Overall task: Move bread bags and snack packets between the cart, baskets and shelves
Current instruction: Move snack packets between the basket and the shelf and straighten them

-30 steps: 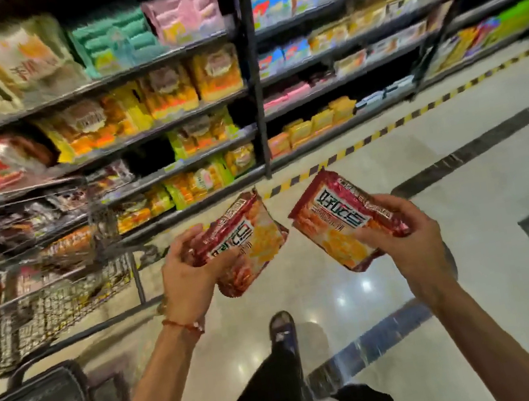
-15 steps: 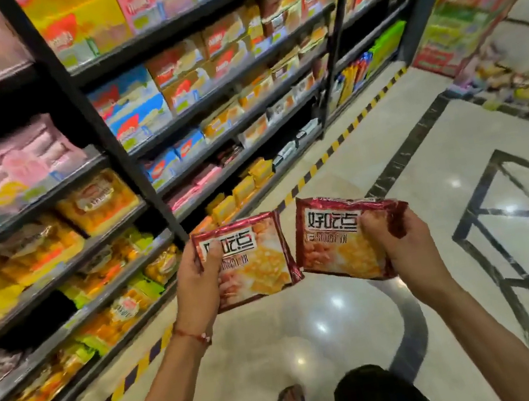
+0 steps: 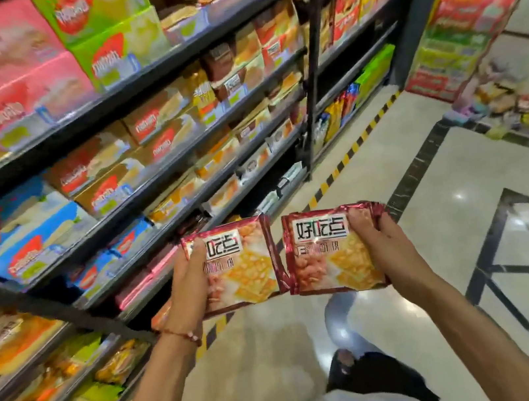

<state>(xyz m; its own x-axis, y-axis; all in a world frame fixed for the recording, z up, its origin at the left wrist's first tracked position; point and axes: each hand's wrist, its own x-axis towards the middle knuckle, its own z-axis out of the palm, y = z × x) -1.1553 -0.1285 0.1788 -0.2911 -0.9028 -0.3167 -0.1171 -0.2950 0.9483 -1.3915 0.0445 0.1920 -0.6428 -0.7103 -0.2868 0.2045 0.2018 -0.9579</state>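
I hold two matching red cracker packets side by side in front of me, above the floor. My left hand (image 3: 185,287) grips the left packet (image 3: 245,265) along its left edge, thumb on its face. My right hand (image 3: 384,243) grips the right packet (image 3: 327,256) at its upper right corner. The two packets nearly touch at their inner edges. Both face me, printed side up. The shelves (image 3: 162,178) of boxed and bagged snacks run along my left, close to the left packet. No cart or basket is in view.
Dark shelf uprights (image 3: 312,64) divide the shelving bays. A yellow-black floor stripe (image 3: 351,146) runs along the shelf base. A stacked display (image 3: 469,15) of boxes stands at the far right, with loose goods (image 3: 526,110) at its foot. Glossy tiled floor (image 3: 436,242) stretches ahead and right.
The view has swung right along the shelves; the cart has dropped out of sight. Both packets have turned upright to face me and come closer together, still held.
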